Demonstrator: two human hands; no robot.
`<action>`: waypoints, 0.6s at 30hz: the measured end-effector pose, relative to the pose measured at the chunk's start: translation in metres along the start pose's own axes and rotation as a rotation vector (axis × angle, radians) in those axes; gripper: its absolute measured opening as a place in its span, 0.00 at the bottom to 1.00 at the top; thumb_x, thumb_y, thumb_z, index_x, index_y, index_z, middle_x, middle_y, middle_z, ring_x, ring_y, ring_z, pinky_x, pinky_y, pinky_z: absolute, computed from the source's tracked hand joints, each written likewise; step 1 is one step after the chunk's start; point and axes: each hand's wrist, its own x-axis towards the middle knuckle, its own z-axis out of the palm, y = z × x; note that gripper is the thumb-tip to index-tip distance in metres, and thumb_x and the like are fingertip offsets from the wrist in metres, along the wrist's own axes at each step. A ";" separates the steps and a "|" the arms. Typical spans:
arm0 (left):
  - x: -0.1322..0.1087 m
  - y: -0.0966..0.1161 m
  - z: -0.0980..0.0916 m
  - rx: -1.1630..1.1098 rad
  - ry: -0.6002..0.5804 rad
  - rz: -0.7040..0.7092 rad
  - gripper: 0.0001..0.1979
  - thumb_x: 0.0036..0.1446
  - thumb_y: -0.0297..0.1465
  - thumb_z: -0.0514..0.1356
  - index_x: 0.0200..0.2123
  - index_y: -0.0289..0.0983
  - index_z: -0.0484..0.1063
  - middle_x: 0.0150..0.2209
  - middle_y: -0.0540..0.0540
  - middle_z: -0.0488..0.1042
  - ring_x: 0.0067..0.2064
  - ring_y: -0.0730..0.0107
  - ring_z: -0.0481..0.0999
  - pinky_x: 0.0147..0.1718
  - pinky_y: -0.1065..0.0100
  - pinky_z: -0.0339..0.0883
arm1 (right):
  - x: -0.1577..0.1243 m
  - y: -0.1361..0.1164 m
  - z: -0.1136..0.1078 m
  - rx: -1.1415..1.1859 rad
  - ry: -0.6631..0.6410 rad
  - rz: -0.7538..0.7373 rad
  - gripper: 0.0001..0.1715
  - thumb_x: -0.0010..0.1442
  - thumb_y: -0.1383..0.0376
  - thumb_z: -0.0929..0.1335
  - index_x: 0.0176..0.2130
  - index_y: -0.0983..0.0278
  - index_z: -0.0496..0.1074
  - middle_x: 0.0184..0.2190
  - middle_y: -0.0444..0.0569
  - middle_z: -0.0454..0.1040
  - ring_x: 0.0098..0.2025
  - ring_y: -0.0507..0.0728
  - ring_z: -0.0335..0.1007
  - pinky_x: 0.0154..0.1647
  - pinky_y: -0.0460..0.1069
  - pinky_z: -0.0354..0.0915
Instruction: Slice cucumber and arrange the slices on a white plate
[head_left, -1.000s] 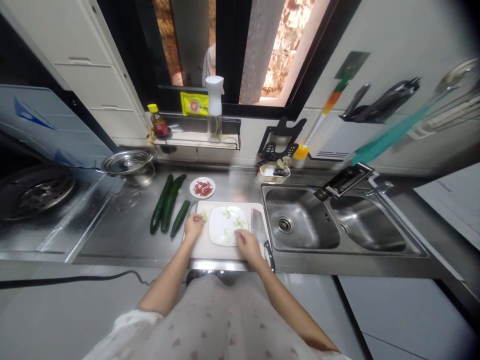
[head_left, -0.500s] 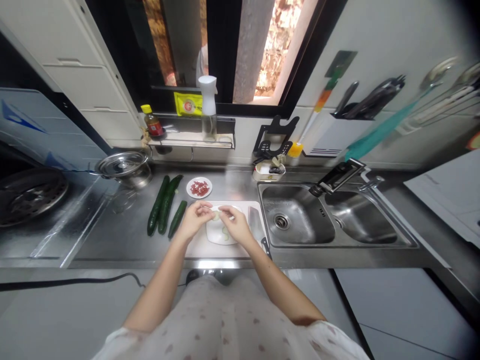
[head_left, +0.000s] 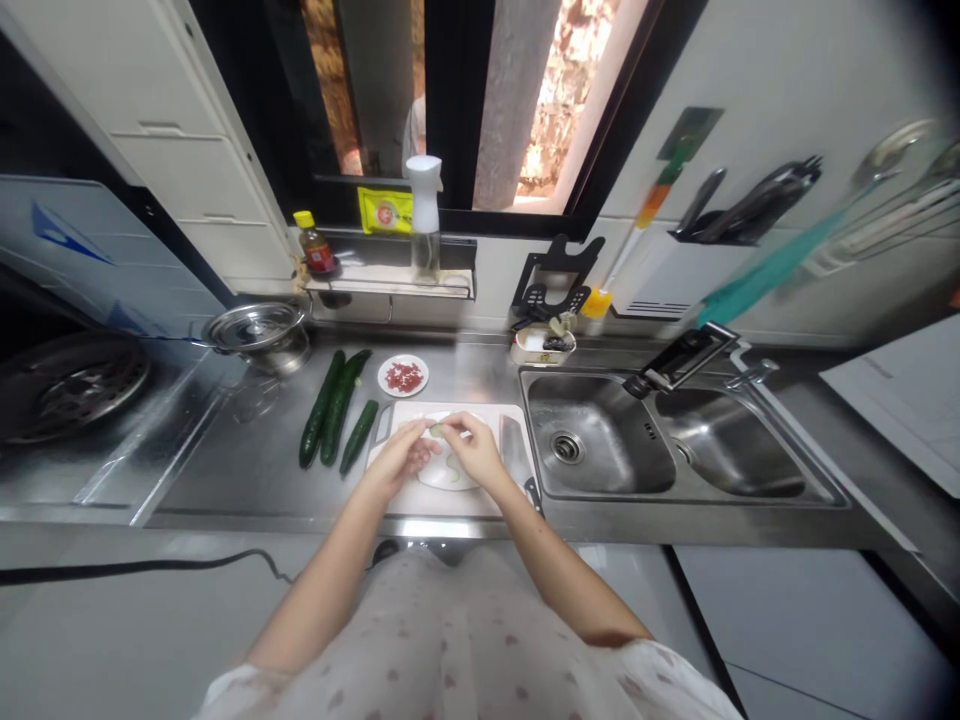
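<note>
Both my hands meet above a white plate (head_left: 450, 477) that sits on a white cutting board (head_left: 420, 493). My left hand (head_left: 399, 461) and my right hand (head_left: 471, 450) pinch a small pale green cucumber slice (head_left: 436, 430) between their fingertips. Another thin slice lies on the plate below. A cleaver (head_left: 514, 450) rests on the board's right side, just beside my right hand. Three whole cucumbers (head_left: 335, 407) lie on the steel counter left of the board.
A small dish of red bits (head_left: 403, 375) stands behind the board. A double sink (head_left: 660, 440) with a tap lies to the right. A lidded steel pot (head_left: 259, 332) and a stove are at the left. Bottles stand on a wall shelf (head_left: 390, 280).
My hands left the board and plate, rose and came together over the plate, with a cucumber slice now pinched between them. The head view shifted slightly.
</note>
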 end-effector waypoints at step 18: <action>-0.008 0.019 0.011 0.199 0.027 0.227 0.28 0.39 0.38 0.70 0.46 0.39 0.71 0.26 0.53 0.71 0.26 0.78 0.67 0.25 0.76 0.57 | -0.012 -0.013 -0.009 -0.059 -0.003 -0.058 0.09 0.58 0.59 0.66 0.33 0.62 0.72 0.33 0.46 0.75 0.36 0.54 0.70 0.33 0.46 0.63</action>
